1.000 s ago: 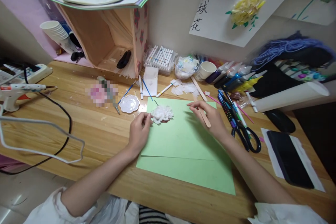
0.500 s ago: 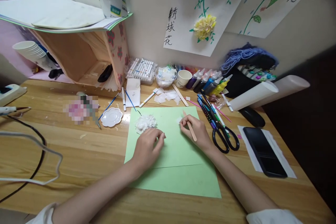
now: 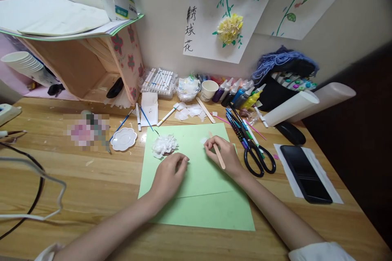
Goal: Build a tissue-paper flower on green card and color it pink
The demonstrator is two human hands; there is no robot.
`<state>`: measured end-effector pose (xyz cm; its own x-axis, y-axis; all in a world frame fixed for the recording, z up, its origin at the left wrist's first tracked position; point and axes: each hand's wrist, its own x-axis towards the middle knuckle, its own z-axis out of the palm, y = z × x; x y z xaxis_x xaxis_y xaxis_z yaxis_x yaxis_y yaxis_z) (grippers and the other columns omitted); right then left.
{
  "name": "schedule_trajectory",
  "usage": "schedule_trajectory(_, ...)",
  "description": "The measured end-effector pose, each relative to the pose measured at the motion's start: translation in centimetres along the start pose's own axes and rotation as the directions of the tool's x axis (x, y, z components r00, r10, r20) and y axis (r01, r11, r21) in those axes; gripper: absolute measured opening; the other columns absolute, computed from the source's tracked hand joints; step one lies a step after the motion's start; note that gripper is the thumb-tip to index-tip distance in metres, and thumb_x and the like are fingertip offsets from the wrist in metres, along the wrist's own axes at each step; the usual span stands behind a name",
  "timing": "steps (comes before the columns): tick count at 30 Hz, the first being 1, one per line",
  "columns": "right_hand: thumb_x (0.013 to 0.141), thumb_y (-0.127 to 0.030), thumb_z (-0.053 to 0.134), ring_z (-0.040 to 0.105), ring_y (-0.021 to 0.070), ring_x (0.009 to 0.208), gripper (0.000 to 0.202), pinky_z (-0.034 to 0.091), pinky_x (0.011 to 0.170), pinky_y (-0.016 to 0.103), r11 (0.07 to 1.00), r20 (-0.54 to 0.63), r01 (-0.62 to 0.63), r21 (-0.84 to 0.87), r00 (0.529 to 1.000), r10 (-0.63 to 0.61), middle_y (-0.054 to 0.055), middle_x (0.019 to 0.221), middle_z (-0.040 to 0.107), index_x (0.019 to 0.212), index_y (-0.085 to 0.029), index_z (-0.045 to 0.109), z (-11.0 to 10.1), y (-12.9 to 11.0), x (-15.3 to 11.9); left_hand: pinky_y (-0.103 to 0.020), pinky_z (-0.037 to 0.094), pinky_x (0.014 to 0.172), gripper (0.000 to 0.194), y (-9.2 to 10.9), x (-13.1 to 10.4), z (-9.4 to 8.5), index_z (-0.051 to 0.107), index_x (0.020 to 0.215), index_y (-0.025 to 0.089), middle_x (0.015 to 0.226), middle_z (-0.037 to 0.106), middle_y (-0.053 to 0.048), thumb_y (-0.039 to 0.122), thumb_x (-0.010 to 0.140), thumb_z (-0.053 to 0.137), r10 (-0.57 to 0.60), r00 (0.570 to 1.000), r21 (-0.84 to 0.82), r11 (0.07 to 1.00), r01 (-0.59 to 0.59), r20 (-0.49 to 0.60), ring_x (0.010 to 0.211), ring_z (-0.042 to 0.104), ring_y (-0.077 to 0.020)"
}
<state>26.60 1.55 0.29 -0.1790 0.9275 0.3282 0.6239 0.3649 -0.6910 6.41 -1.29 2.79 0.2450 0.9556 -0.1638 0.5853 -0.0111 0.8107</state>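
Green paper point(image 3: 196, 179) lies on the wooden table under both hands. A ruffled white paper flower point(image 3: 164, 146) sits at its upper left. Just below the flower, my left hand point(image 3: 172, 171) is curled with thumb and index finger near each other; a small gap shows between them and nothing is visible in it. My right hand point(image 3: 223, 153) is closed around a flat wooden stick point(image 3: 218, 151), which slants through its fingers. At its fingertips is a small whitish piece point(image 3: 203, 140), pale against the green paper.
Black-handled scissors point(image 3: 259, 161) and pens lie right of the paper, then a phone point(image 3: 306, 175). Behind are a paper cup point(image 3: 210, 90), paint bottles point(image 3: 235, 94), white scraps point(image 3: 192, 111) and a marker box point(image 3: 159, 82). A scalloped white dish point(image 3: 123, 139) and cables point(image 3: 39, 187) are on the left.
The view has shifted slightly, so most things appear a little further left. My left hand sits slightly lower relative to the white flower. My right hand still holds the stick.
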Motion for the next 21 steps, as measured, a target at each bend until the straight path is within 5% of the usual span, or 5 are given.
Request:
schedule_trajectory(12, 0.073, -0.007, 0.050, 0.057, 0.0211, 0.069, 0.016, 0.043, 0.063, 0.031, 0.966, 0.041, -0.017, -0.259, 0.999, 0.028, 0.004, 0.071, 0.059, 0.072, -0.021, 0.043, 0.2, 1.3, 1.0, -0.029, 0.040, 0.069, 0.028, -0.2, -0.1, -0.2, 0.059, 0.085, 0.019, 0.075, 0.064, -0.002, 0.037, 0.091, 0.039, -0.029, 1.000, -0.050, 0.998, 0.028, -0.007, 0.074, 0.058, -0.0181)
schedule_trajectory(21, 0.073, -0.018, 0.060, 0.063, 0.0171, 0.070, 0.017, 0.047, 0.067, 0.028, 0.961, -0.055, -0.212, 0.179, 0.973, 0.224, 0.002, 0.073, 0.065, 0.067, -0.021, 0.044, 0.0, -1.7, 0.7, -0.029, 0.043, 0.071, 0.025, 1.0, 1.1, 0.8, 0.063, 0.088, 0.019, 0.086, 0.068, -0.004, 0.034, 0.089, 0.043, -0.002, 1.000, -0.174, 0.985, 0.002, 0.000, 0.079, 0.061, -0.0178)
